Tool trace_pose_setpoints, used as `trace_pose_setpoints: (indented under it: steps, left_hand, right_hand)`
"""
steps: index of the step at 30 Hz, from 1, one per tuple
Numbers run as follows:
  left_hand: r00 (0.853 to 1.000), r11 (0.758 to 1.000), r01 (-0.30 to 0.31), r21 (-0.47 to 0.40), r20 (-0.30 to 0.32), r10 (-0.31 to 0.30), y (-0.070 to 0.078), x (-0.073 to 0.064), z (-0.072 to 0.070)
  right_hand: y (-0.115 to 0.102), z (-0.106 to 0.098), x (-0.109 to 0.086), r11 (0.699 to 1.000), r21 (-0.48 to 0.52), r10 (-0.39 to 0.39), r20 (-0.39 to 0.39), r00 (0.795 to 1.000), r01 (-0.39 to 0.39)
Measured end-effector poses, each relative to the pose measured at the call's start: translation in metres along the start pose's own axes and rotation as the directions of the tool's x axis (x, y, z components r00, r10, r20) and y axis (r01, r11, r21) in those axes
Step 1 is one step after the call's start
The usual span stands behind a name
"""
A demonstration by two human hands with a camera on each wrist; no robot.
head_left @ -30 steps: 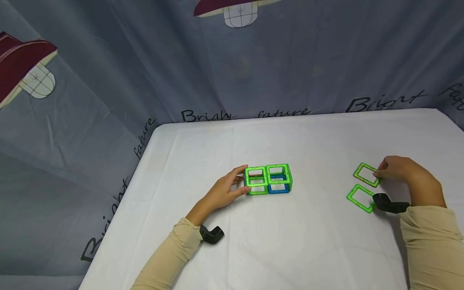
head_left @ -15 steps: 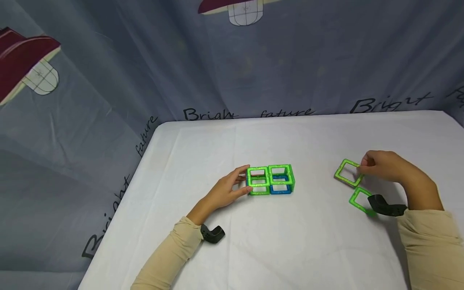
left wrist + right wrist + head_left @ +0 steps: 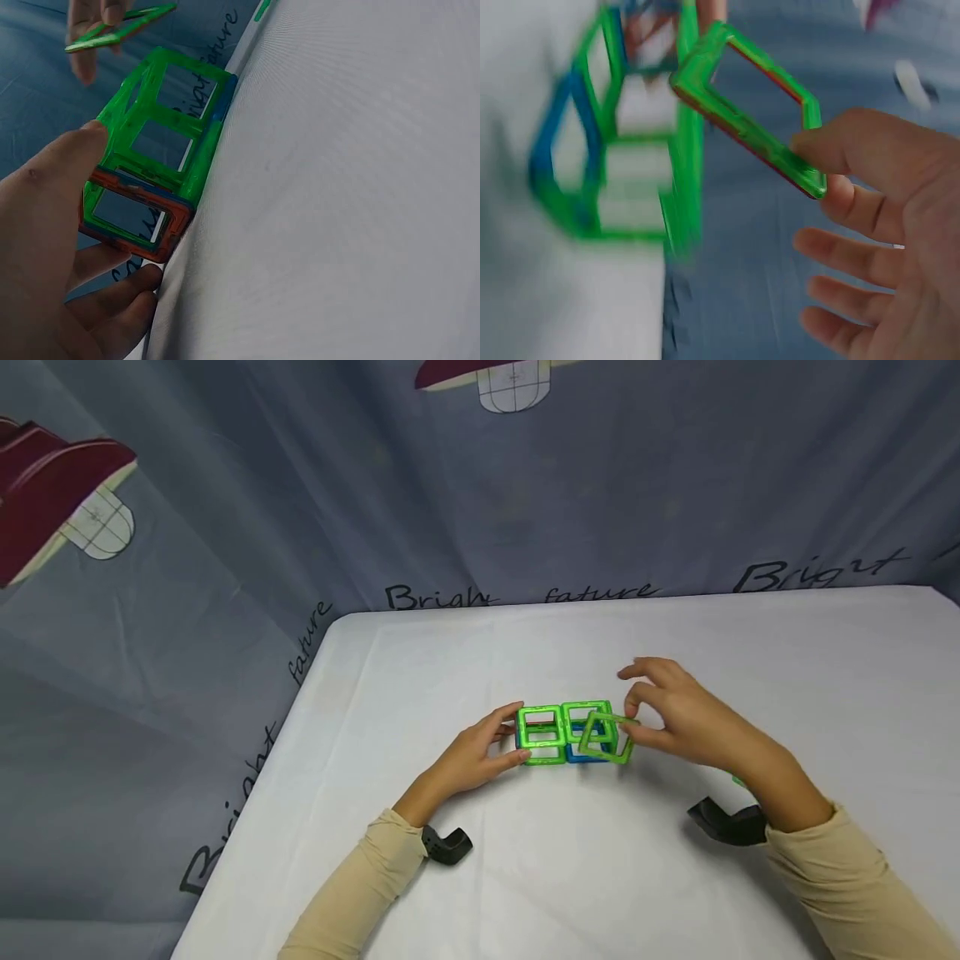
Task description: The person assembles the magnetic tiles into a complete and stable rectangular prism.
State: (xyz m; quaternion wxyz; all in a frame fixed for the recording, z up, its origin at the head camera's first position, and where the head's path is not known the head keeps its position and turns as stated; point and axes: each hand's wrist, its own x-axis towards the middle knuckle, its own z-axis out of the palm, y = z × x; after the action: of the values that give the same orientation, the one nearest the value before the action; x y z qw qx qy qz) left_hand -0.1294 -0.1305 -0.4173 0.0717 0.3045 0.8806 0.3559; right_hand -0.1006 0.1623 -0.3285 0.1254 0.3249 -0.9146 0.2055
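A two-cube frame of magnetic tiles (image 3: 564,727), mostly green with some blue, stands on the table. In the left wrist view its near end shows a reddish-orange square tile (image 3: 178,229). My left hand (image 3: 467,760) holds this left end, thumb at the front top edge and fingers round the back. Between thumb and index finger, my right hand (image 3: 690,722) pinches a loose green square tile (image 3: 742,129) by one edge. That tile is tilted and overlaps the frame's right cube in the head view; the right wrist view shows it apart from a finger-width gap or less.
Another green tile (image 3: 738,781) lies on the white-covered table (image 3: 570,860), mostly hidden behind the right forearm. A grey printed curtain (image 3: 600,485) hangs along the table's back and left. Black camera mounts (image 3: 727,822) jut from both wrists.
The right hand has lifted the green tile off the table and carried it left to the frame. The other loose tile stays behind. The left hand keeps its hold.
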Motion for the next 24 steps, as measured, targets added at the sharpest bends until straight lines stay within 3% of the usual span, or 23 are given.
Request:
trace_pose_setpoints:
  steps: [6, 11, 15, 24]
  left_hand:
    - [1.0, 1.0, -0.008, -0.013, 0.026, 0.009, -0.001, 0.001, 0.001]
    - [0.999, 0.999, -0.031, -0.022, 0.031, 0.032, -0.001, 0.002, -0.001]
    - [0.999, 0.999, -0.029, -0.025, 0.014, 0.029, -0.001, 0.0, -0.005]
    - [0.999, 0.999, -0.034, -0.035, 0.012, 0.035, -0.003, 0.001, -0.006]
  right_hand:
    - [-0.028, 0.039, 0.016, 0.986, -0.034, -0.161, 0.019, 0.987, 0.162]
    - [-0.034, 0.06, 0.023, 0.966, -0.108, -0.239, -0.039, 0.97, 0.233]
    - [-0.035, 0.067, 0.027, 0.956, -0.142, -0.27, -0.072, 0.96, 0.258]
    - [-0.032, 0.073, 0.027, 0.951, -0.177, -0.268, -0.075, 0.96, 0.252]
